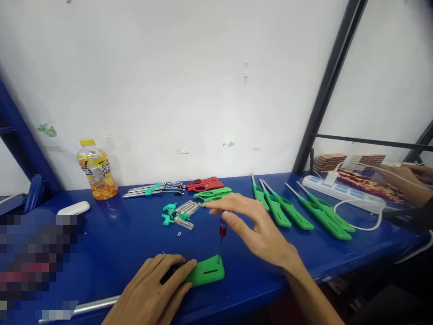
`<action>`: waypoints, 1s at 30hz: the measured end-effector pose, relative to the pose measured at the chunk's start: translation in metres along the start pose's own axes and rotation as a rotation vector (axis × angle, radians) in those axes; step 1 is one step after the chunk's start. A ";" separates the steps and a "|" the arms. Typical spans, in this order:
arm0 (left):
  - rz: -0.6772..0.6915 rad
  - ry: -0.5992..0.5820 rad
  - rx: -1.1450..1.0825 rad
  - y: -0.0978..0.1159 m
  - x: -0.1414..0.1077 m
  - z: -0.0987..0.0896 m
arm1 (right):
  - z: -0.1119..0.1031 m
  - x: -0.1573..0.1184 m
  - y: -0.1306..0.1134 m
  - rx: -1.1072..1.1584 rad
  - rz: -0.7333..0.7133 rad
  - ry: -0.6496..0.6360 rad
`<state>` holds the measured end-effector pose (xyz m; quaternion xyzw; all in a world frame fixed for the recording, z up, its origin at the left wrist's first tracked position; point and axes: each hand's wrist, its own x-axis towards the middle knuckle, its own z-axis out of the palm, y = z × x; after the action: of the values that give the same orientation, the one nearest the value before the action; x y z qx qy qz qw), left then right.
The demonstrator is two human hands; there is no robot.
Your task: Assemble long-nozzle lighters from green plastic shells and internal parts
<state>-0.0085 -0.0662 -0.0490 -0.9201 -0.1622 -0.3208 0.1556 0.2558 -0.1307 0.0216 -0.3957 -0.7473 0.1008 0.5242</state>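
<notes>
My left hand (162, 284) presses a green lighter handle (211, 271) flat on the blue table near its front edge, fingers over its left part. A metal tube (98, 305) lies to the left of that hand. My right hand (257, 225) is closed around the top of a small screwdriver (222, 229) with a purple and red grip. The screwdriver stands nearly upright, its tip at the handle's right end. Clear lighter cartridges (187, 209) and teal plastic pieces (168, 219) lie behind the hands.
Several green long lighters (293, 213) lie at the right, near a white power strip (345, 194). Red handle shells (205, 184), green shells (211, 194) and metal rods (152, 189) are at the back. A bottle (98, 171) stands left. Another person's hand (402, 180) shows far right.
</notes>
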 end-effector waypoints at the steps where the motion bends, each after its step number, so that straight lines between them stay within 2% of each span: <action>1: 0.000 0.002 0.002 0.000 0.000 0.000 | 0.000 0.000 0.000 0.014 -0.008 -0.010; 7: 0.015 0.000 0.002 0.002 0.001 -0.003 | 0.002 0.001 0.003 -0.032 0.084 0.039; 10: 0.013 -0.004 0.000 0.002 0.000 -0.002 | 0.002 0.000 0.004 -0.084 0.046 0.048; 15: 0.007 0.001 -0.008 0.000 0.000 0.000 | -0.001 -0.001 0.002 -0.010 0.020 -0.010; 19: 0.008 0.009 0.002 0.001 0.001 -0.001 | -0.001 0.000 -0.004 -0.051 0.025 0.079; 21: 0.007 0.011 0.007 0.001 0.001 -0.002 | -0.003 -0.001 -0.006 0.052 0.091 0.037; 24: 0.009 0.014 0.007 0.003 0.001 -0.003 | -0.008 -0.005 -0.005 0.401 0.205 -0.125; 26: 0.007 0.012 0.004 0.003 0.001 -0.003 | -0.012 -0.006 -0.001 0.623 0.232 -0.208; 28: 0.002 0.010 -0.012 0.003 0.001 -0.002 | -0.014 -0.006 0.002 0.708 0.243 -0.243; 30: -0.008 0.013 -0.035 0.003 0.000 -0.001 | -0.014 -0.005 0.002 0.665 0.282 -0.264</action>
<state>-0.0083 -0.0689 -0.0487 -0.9200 -0.1590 -0.3300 0.1393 0.2695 -0.1361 0.0229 -0.2868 -0.6732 0.4586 0.5043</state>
